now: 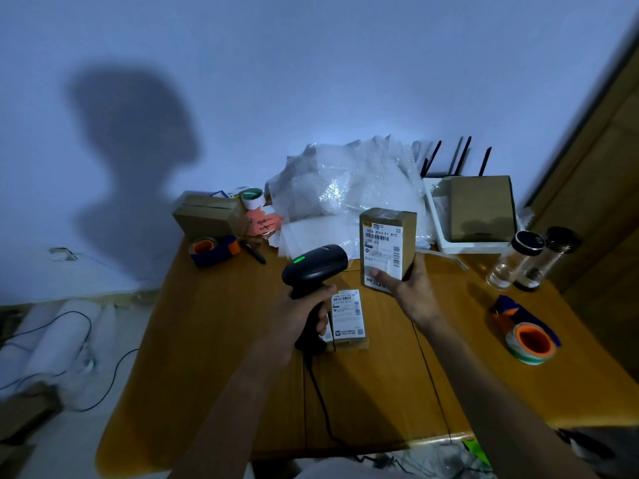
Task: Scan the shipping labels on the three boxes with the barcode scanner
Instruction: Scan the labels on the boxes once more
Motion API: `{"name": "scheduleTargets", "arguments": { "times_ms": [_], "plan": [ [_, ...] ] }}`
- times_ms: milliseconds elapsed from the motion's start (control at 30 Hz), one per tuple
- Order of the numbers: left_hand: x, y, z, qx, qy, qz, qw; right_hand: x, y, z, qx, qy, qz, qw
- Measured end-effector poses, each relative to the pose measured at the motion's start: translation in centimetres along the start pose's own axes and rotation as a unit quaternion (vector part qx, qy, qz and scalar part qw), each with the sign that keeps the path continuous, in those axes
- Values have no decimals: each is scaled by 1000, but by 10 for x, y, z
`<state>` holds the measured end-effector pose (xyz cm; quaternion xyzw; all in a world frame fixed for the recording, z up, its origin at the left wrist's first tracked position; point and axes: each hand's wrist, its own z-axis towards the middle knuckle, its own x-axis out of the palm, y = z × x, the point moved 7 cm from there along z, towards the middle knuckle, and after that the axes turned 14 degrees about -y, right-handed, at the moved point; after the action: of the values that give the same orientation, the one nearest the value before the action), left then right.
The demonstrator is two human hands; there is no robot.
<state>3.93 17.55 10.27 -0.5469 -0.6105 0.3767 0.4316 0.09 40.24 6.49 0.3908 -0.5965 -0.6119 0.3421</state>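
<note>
Left hand (304,312), fingers wrapped round the grip of the black corded pistol-shaped barcode scanner (316,267). Right hand (411,292) pinches the small brown cardboard box (387,247) at its lower end, raised above the wooden desk (380,392), white label facing the scanner. Box looks light, stiff; hold edges, clear of barcode. Second labelled box (347,319) lies flat below.

Scanner (316,262) in left hand (304,314), seemingly facing held box (387,245)

Looks like a home packing corner — wooden table (221,392) w/ bubble wrap (339,188) at centre, tape rolls (530,344) right, Wi-Fi router (446,160) upper right, bare wall, cables on floor at left.
</note>
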Motion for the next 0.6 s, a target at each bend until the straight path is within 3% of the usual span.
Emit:
{"name": "scheduleTargets", "arguments": {
  "times_ms": [600],
  "plan": [
    [-3,19,-4,2,-4,30,1000,-9,-40,-13,59,-9,-12,998]
  ]
}}
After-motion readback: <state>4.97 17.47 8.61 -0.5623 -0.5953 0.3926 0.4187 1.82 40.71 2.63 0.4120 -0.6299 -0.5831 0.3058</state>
